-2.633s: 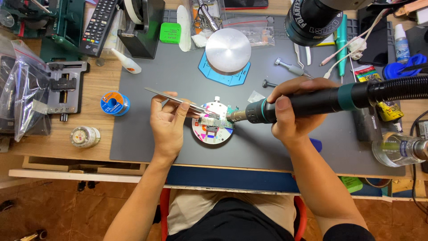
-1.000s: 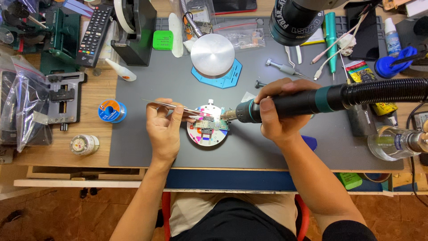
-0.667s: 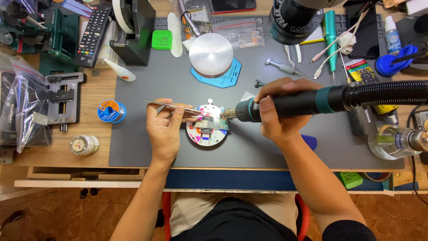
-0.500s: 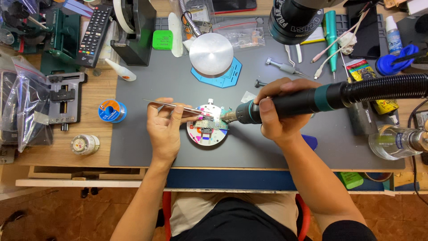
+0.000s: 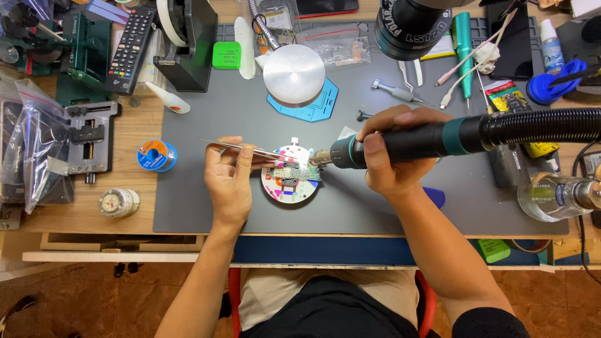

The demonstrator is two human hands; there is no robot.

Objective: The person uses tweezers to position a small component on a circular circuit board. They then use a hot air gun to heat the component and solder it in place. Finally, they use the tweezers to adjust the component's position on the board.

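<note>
Both hands are curled closed in a grip, the left hand (image 5: 230, 177) knuckles-up, the right hand (image 5: 393, 152) fisted.

On the desk (image 5: 94, 216) lies a mat (image 5: 206, 206), and a round fixture (image 5: 282, 191) sits at its middle with a circuit board (image 5: 294, 173) on top. Left of the mat are a solder spool (image 5: 156, 155) and a small vise (image 5: 91, 134); behind the fixture stands a metal disc (image 5: 294, 75).

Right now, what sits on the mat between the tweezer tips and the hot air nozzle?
In the head view, a small green circuit board, clamped on the round white holder.
</note>
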